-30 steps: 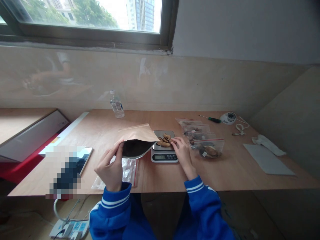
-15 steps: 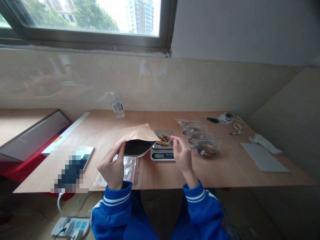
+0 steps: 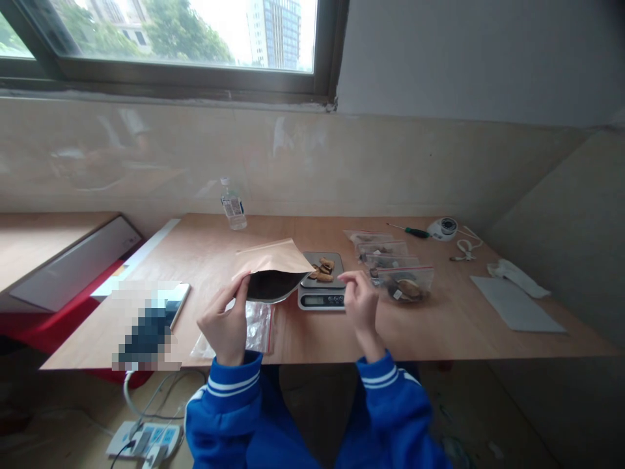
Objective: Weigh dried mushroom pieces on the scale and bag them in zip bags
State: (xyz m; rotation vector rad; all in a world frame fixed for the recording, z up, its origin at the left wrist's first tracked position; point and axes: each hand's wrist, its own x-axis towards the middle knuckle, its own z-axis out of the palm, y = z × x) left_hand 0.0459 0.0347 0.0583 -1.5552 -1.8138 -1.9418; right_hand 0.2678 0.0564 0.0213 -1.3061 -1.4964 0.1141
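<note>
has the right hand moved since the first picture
Yes. Judged against the scale, the right hand has shifted rightward and slightly back toward the person, away from the brown pieces on the pan.

1. Table [image 3: 303, 339]: scale [image 3: 319, 301] near its middle.
2. From the scale, bottle [image 3: 234, 210] at ten o'clock.
3. Screwdriver [image 3: 416, 232] and camera [image 3: 443, 228] at two o'clock.
4. Filled bags [image 3: 409, 286] between two and three.
5. Pale sheet [image 3: 512, 306] at three o'clock.
6. Clear plastic bag [image 3: 258, 331] at eight o'clock.
</note>
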